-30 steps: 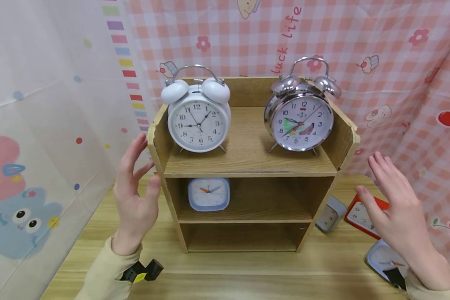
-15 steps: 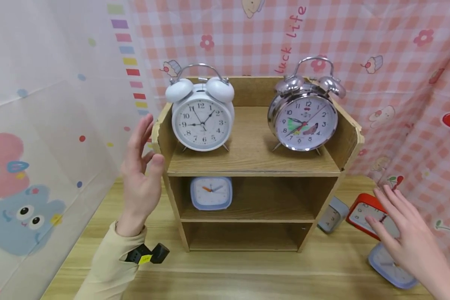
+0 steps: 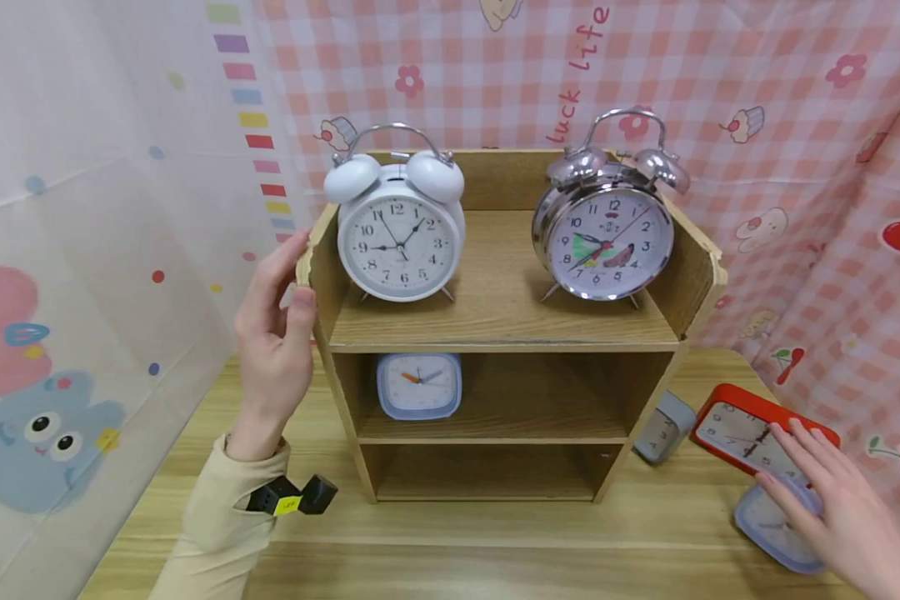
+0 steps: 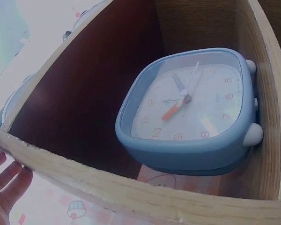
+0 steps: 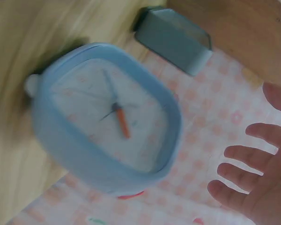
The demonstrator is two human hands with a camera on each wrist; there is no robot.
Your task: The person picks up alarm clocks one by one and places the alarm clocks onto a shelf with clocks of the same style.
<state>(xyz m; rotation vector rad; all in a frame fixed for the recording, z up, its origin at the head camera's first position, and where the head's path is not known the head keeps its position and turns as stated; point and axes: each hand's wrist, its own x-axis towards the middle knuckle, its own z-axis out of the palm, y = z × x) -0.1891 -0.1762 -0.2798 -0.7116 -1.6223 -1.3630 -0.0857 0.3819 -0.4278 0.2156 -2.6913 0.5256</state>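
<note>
My left hand [image 3: 273,350] is at the left side panel of a small wooden shelf [image 3: 495,317], its fingertips [image 4: 19,180] by the panel edge. On the middle shelf, at left, stands a light blue alarm clock [image 3: 420,387], seen close up in the left wrist view. My right hand [image 3: 843,517], fingers extended and holding nothing, hovers over the clocks right of the shelf. Nearest it are a red-framed clock [image 3: 731,433] and another light blue alarm clock [image 5: 107,117], the latter tilted back on the table. The hand partly covers both in the head view.
A white twin-bell alarm clock [image 3: 401,242] and a silver twin-bell alarm clock [image 3: 607,242] stand on the shelf's top level. A small grey clock [image 3: 663,429] sits just right of the shelf. Patterned cloth [image 3: 765,142] hangs behind and at the sides.
My left hand has moved up and in to the shelf's left side. My right hand has lowered and shifted right, showing more of the red clock. The clocks stay put.
</note>
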